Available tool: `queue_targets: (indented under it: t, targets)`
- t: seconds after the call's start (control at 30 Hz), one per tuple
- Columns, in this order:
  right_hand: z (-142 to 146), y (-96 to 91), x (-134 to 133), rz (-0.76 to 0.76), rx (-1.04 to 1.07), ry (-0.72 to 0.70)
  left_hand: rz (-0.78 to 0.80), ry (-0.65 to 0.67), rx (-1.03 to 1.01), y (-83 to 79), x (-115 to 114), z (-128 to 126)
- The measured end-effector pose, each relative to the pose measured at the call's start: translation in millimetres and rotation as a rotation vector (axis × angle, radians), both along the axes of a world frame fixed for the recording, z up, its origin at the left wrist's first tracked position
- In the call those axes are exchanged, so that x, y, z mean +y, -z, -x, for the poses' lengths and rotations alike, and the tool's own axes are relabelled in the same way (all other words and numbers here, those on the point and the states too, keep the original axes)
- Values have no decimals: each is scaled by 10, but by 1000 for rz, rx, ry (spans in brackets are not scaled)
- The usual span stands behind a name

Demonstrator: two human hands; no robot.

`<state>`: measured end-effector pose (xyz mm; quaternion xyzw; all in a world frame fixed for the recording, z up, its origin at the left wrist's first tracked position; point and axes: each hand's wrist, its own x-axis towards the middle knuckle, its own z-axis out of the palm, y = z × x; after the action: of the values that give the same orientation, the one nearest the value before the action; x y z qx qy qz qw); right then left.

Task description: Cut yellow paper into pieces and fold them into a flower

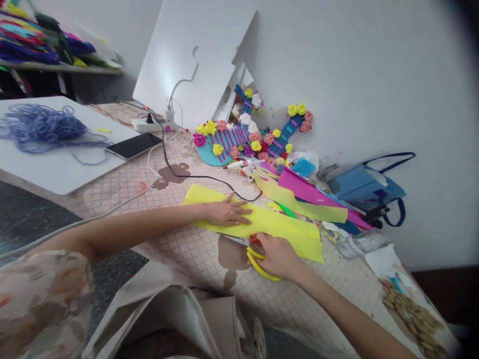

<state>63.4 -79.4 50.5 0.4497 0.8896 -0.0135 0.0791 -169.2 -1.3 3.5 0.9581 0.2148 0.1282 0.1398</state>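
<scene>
While I look down through the head camera, a long, bright yellow sheet of what may be crepe paper or thin felt lies across the table, on its pale lattice-patterned cover; the left hand rests flat on it, fingers spread, while the right hand curls its fingers round the yellow and red handles of a pair of steel-bladed scissors, whose blades lie at the sheet's near edge, though I cannot tell how far they are parted. I judge the sheet very light, limp and easily creased or dragged, so I would hold it under a flat palm close to the blades rather than pinch one far end. The scissors look rigid and heavier, best gripped by their loops. Just beyond the sheet runs a thin black cable
</scene>
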Motion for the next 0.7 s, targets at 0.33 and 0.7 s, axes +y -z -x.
queue_targets:
  t: [0.33, 0.7]
  targets:
    - [-11, 42, -36, 11, 8, 46, -51, 9, -31, 48, 11, 8]
    - [171, 5, -37, 29, 22, 54, -66, -9, -22, 15, -24, 8]
